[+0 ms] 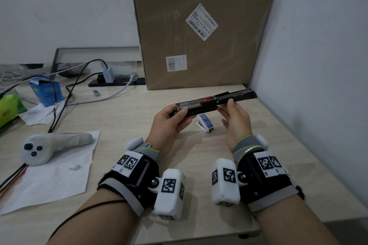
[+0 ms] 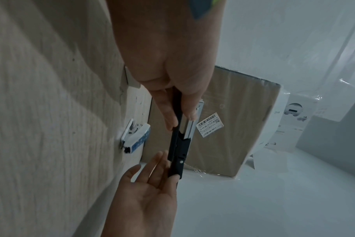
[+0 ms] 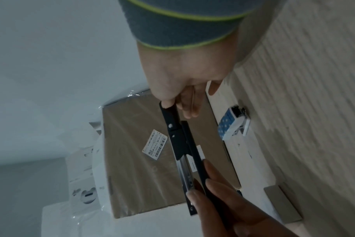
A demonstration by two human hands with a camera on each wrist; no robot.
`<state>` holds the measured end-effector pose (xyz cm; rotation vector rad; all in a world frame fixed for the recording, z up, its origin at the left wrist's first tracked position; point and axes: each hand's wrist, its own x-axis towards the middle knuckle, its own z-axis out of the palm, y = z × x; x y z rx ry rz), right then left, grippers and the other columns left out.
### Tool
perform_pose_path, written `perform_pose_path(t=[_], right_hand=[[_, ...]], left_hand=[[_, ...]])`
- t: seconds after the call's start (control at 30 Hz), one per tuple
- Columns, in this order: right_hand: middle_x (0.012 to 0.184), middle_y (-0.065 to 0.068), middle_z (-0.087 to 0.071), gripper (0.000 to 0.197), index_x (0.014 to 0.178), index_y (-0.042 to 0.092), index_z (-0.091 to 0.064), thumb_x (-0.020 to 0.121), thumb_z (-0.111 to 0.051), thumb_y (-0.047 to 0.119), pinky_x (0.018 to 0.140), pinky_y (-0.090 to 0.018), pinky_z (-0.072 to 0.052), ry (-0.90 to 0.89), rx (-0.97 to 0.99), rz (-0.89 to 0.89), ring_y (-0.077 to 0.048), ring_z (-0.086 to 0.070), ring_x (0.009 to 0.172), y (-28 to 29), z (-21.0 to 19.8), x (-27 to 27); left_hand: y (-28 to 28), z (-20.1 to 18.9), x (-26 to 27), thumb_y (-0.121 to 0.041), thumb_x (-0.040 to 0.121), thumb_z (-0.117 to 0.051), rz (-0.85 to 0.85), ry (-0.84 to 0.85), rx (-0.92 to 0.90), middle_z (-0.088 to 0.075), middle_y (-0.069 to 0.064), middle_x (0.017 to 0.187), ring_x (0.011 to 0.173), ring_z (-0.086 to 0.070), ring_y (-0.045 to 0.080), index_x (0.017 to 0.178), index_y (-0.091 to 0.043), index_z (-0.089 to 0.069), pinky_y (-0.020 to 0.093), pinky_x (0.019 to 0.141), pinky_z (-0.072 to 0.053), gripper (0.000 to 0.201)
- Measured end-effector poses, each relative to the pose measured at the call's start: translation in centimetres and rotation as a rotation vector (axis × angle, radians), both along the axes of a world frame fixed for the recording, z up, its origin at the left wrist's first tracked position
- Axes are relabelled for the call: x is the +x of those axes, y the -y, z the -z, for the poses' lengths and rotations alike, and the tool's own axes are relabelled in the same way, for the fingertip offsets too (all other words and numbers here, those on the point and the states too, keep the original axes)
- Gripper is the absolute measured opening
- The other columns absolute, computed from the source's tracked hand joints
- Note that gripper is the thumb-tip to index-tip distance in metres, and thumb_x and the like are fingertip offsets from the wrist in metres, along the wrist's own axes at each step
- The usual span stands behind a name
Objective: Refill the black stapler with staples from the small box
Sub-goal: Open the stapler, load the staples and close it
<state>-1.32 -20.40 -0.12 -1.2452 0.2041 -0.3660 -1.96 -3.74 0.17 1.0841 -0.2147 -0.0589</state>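
Black stapler (image 1: 216, 100) held above table (image 1: 123, 123), frame centre, opened out flat. Left hand (image 1: 169, 123) grips metal magazine end; right hand (image 1: 236, 117) loosely pinches black arm. Stiff, hinged, probably light: hold by side rails. Small box (image 1: 206, 123) below on table, open.

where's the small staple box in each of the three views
Head: small staple box lies on the desk at centre, just below the held black stapler, between both hands.
Left wrist: it sits left of centre on the desk, left of the stapler.
Right wrist: it is right of centre, right of the stapler.
Shared landmark: the white label on the cardboard box.
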Motion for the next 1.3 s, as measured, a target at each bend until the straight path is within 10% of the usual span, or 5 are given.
perform_pose_path(t=[0.2, 0.83, 1.07, 1.3], right_hand=[[0.111, 0.003, -0.063, 0.015, 0.108, 0.026, -0.051, 0.098, -0.04, 0.031, 0.083, -0.029, -0.038, 0.129, 0.194, -0.158, -0.01, -0.059, 0.101, 0.2, 0.0, 0.2], [0.097, -0.005, -0.057, 0.033, 0.114, 0.016, -0.059, 0.085, -0.058, 0.0, 0.079, -0.018, -0.053, 0.254, 0.101, -0.247, -0.016, -0.06, 0.094, -0.4, -0.3, -0.5], [0.097, -0.007, -0.058, 0.033, 0.11, 0.018, -0.061, 0.083, -0.061, -0.002, 0.073, -0.019, -0.053, 0.223, 0.106, -0.279, -0.015, -0.062, 0.088, -0.4, -0.1, -0.5], [0.096, -0.008, -0.059, 0.033, 0.103, 0.02, -0.065, 0.079, -0.064, -0.003, 0.073, -0.021, -0.053, 0.203, 0.034, -0.328, -0.015, -0.062, 0.084, -0.9, 0.1, -0.5]], left_hand=[[0.0, 0.1, -0.1, -0.006, 0.092, -0.053, 0.027, -0.012, 0.004, -0.066, 0.018, 0.112, 0.099, -0.068, 0.025, 0.115, 0.004, -0.059, 0.017, 0.072, -0.055, 0.025], [0.3, -0.3, -0.7, -0.009, 0.091, -0.055, 0.074, -0.046, 0.061, -0.066, 0.021, 0.114, 0.097, -0.069, 0.025, 0.113, 0.002, -0.061, 0.019, 0.074, -0.055, 0.025], [-0.3, -1.2, -0.6, -0.057, 0.087, -0.047, 0.199, -0.233, 0.007, -0.068, 0.016, 0.116, 0.105, -0.067, 0.033, 0.118, -0.006, -0.06, 0.032, 0.086, -0.056, 0.062], [-0.9, -1.3, -0.3, -0.041, 0.087, -0.052, 0.067, -0.327, -0.006, -0.066, 0.023, 0.107, 0.089, -0.071, 0.034, 0.117, 0.006, -0.058, 0.023, 0.059, -0.058, 0.056]])
